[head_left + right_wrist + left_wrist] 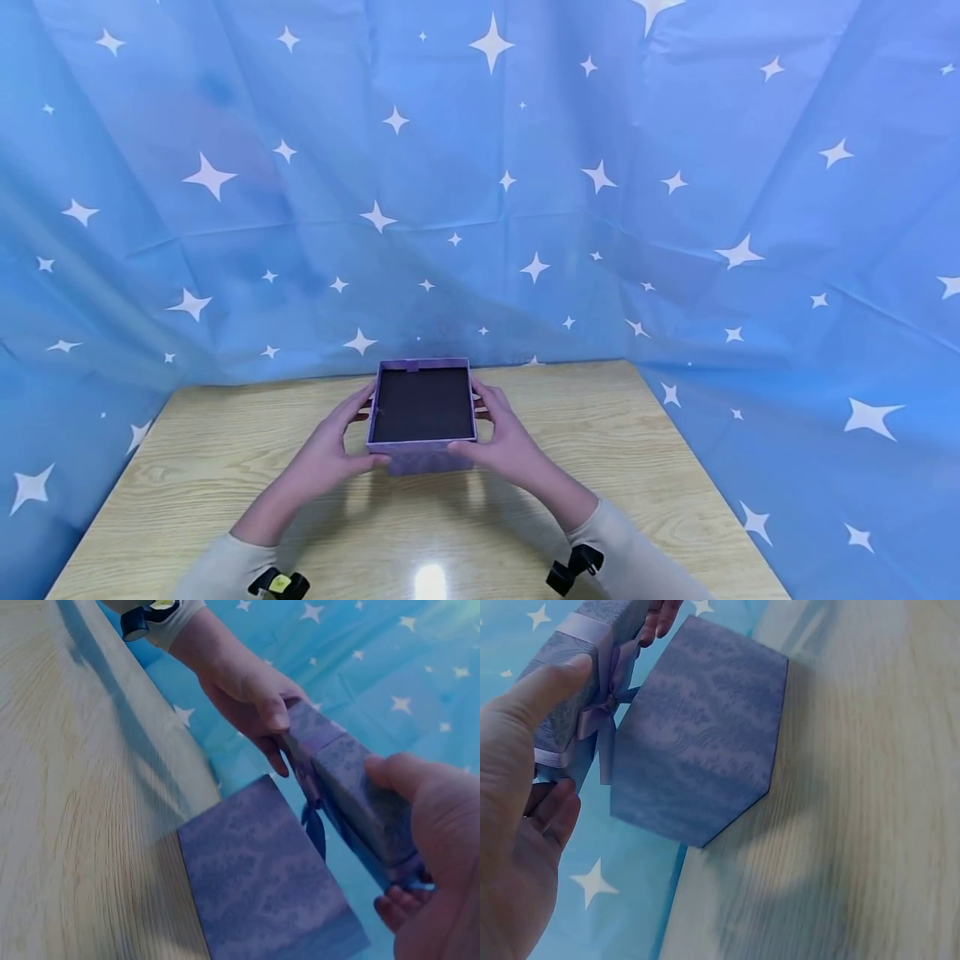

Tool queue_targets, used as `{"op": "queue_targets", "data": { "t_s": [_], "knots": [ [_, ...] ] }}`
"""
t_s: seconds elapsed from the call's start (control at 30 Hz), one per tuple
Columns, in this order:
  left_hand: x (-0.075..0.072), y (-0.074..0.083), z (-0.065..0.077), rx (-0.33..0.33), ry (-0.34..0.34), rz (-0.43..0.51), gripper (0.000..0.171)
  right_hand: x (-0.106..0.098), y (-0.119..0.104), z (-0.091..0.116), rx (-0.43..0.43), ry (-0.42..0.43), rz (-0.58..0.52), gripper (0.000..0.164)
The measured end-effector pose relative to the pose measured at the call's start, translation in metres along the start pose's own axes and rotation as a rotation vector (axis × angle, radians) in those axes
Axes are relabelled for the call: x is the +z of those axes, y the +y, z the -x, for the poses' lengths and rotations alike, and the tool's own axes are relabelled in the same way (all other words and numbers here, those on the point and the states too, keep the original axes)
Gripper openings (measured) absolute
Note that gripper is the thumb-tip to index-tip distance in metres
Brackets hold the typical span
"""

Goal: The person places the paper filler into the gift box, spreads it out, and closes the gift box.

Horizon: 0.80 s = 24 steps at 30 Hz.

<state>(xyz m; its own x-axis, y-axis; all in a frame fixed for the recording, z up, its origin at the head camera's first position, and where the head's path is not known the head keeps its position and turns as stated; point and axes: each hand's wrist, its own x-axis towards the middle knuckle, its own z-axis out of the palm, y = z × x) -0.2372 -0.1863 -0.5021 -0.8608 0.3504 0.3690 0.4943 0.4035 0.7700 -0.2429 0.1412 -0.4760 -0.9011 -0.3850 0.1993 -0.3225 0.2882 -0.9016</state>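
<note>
A lilac patterned box lid is held level between both hands, its dark inside facing up in the head view. Left hand grips the left side, thumb along the front edge. Right hand grips the right side in the same way. A ribbon bow hangs from the lid's lower face in the left wrist view. Just below it on the table stands a matching lilac box, also showing in the right wrist view as a patterned box. Its top is hidden in the head view.
The light wood table extends around the box. A blue curtain with white stars rises behind the table's far edge and along its sides. Dark straps sit on both sleeves.
</note>
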Motion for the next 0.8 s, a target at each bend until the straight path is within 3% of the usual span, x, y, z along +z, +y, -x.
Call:
{"op": "queue_targets", "data": {
  "t_s": [0.37,0.57,0.63,0.8],
  "knots": [
    [0.012,0.008,-0.003,0.007,0.013,-0.012,0.112,-0.014,0.008,0.009,-0.041,-0.012,0.046,0.107],
    [0.011,0.010,0.000,0.016,0.047,-0.013,0.103,-0.019,0.007,0.009,-0.139,-0.030,0.128,0.115],
    [0.010,0.010,0.001,0.031,0.070,-0.003,0.099,-0.020,0.009,0.008,-0.187,-0.013,0.164,0.112],
    [0.009,0.013,-0.001,0.059,0.113,0.034,0.091,-0.020,0.013,0.006,-0.302,0.064,0.204,0.087]
  ]
}}
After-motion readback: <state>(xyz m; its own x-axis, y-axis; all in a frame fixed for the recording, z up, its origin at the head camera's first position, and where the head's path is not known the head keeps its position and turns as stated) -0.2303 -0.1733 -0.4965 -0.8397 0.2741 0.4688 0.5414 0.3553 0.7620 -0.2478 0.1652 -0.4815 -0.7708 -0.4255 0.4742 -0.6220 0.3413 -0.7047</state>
